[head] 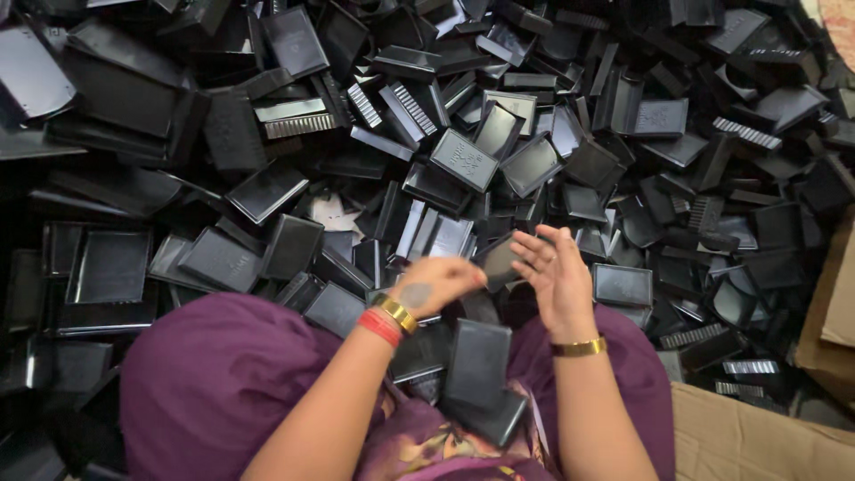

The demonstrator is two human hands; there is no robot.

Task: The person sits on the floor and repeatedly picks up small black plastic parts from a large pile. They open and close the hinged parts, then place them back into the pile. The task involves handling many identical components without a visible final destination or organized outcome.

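My left hand [434, 283] is curled around a small black plastic tray piece [497, 261], gripping its near edge. My right hand [557, 276] is held flat and open beside that piece, fingers spread, palm facing it and touching its far side. A gold bangle and red bangles ring my left wrist; a gold bangle sits on my right wrist. A stack of black tray pieces [478, 368] rests on my lap, on purple cloth [223, 374].
A huge heap of black plastic trays and comb-like parts [463, 160] fills the floor ahead and to both sides. Larger black trays [111, 267] lie at the left. A brown cardboard box [828, 312] and tan cloth [748, 436] are at the right.
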